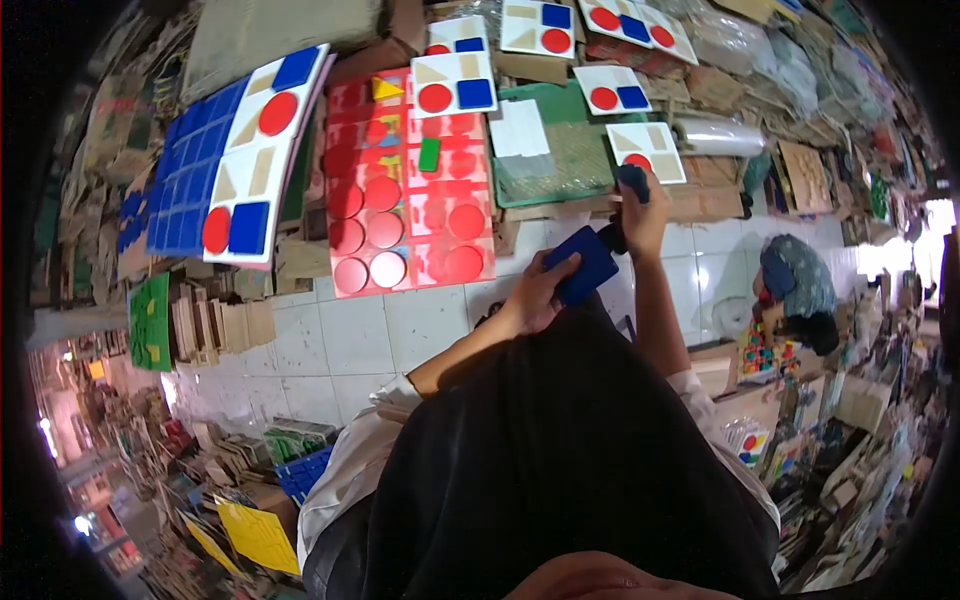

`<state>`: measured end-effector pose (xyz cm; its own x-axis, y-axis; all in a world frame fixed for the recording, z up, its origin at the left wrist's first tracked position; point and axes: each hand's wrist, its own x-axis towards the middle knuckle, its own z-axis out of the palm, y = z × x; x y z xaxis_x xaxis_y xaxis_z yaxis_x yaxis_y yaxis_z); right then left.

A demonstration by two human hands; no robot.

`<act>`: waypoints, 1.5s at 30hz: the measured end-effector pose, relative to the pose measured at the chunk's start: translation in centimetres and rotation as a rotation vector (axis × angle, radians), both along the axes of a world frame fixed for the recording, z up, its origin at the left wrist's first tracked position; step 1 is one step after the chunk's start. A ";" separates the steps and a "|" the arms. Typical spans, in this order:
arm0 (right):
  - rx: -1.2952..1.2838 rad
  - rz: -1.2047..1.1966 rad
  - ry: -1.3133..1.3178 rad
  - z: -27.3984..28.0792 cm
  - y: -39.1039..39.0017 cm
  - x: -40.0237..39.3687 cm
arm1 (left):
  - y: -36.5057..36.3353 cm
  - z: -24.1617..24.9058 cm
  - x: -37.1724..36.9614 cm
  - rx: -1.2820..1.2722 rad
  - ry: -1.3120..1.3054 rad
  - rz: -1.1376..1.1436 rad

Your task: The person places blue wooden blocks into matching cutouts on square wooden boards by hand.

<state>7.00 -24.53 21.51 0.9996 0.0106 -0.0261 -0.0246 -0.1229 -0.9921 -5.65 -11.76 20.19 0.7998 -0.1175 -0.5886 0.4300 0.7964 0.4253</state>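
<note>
Blue square block (583, 263) gripped in left hand (535, 298); right hand (640, 215) clutches a blue-topped tool (632, 182).

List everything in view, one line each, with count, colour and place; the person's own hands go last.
blue square piece: one, blue, held in the left hand, centre
dark roller-like tool: one, dark blue, gripped in the right hand; exact kind unclear
white shape boards: several, white with red circles and blue squares, top
red sheets: several, red with discs, upper centre
green mat: one, green, right of the red sheets
left hand: one, centre
right hand: one, right of centre
</note>
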 end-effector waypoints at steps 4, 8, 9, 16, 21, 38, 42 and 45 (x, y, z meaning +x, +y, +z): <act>-0.220 0.486 -0.219 -1.1 -1.4 0.2 | -0.5 -2.8 4.6 0.620 -0.395 -0.168; -0.367 0.520 -0.016 -3.7 -3.9 4.1 | -0.2 -0.3 9.0 1.012 -0.724 -0.597; -0.259 0.433 0.166 -4.3 -4.7 5.7 | -1.0 -2.1 10.5 0.923 -0.791 -0.498; -0.272 0.042 0.213 -5.8 -17.0 16.3 | -1.9 -2.3 27.4 0.223 -0.131 0.015; -0.363 -0.032 0.272 -6.2 -24.4 21.2 | -4.2 -2.8 38.2 0.308 -0.189 0.076; -0.401 -0.346 0.386 -15.1 -34.5 20.3 | -22.1 -14.9 77.8 1.525 0.010 -0.380; -0.392 -0.378 0.469 -16.2 -36.5 19.0 | -23.8 -13.7 77.7 1.658 0.120 -0.491; -0.344 -0.398 0.451 -16.0 -37.2 19.4 | -24.9 -14.0 76.8 1.716 0.128 -0.347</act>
<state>26.45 -61.70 5.47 0.8161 -0.4385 -0.3765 -0.5344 -0.3245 -0.7805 71.13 -36.66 6.16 0.8176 0.5083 -0.2704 0.5624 -0.6044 0.5643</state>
